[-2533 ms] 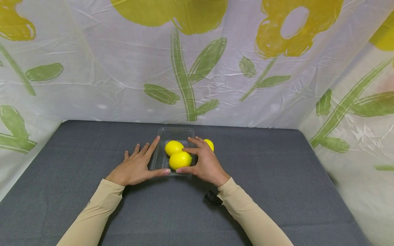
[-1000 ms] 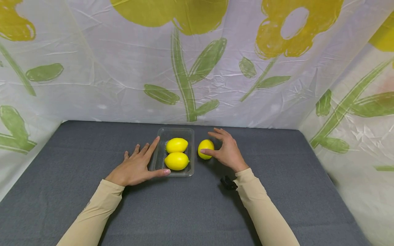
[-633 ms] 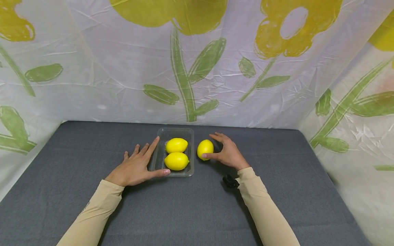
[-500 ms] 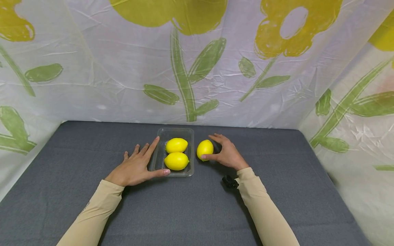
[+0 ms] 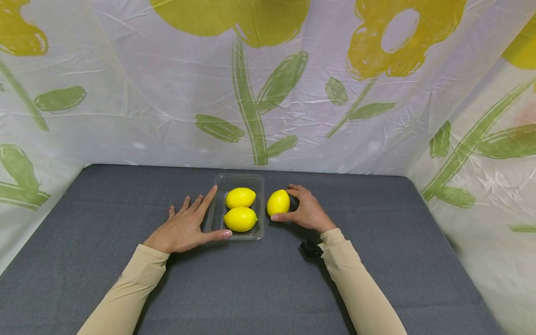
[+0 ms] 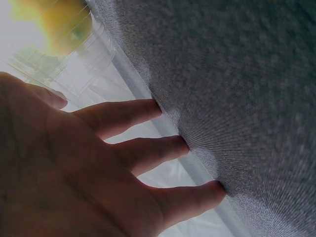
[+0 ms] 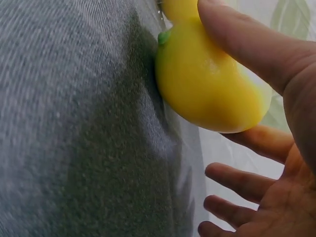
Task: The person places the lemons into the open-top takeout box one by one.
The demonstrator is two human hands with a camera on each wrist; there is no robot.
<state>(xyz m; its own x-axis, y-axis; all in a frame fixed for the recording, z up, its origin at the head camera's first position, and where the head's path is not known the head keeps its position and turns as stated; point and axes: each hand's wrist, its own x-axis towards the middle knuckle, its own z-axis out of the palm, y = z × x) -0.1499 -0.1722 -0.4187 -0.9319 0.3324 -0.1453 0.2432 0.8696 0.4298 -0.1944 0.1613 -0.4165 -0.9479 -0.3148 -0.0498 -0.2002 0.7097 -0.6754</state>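
Two yellow lemons [image 5: 240, 219] lie one behind the other in a clear plastic tray [image 5: 251, 235] in the head view. My left hand [image 5: 184, 230] spreads along the tray's left side, index finger at the side wall and thumb across the near left corner. In the left wrist view, three straight fingertips [image 6: 153, 107] press down at the cloth. Just right of the tray is a third lemon [image 5: 278, 203]. My right hand [image 5: 305, 209] pinches it, thumb at the near end and index finger on the far side. The right wrist view shows the lemon's green tip [image 7: 164, 37]; the other fingers are spread apart.
Dark grey cloth [image 5: 234, 288] covers the table. White sheeting with printed yellow flowers [image 5: 159, 102] hangs behind it and along both sides. A small black device [image 5: 311, 249] is worn at the right wrist.
My right hand left the near lemon in the tray, moved right to the third lemon and closed thumb and index finger on it. Both tray lemons lie apart from it. My left hand stayed put.
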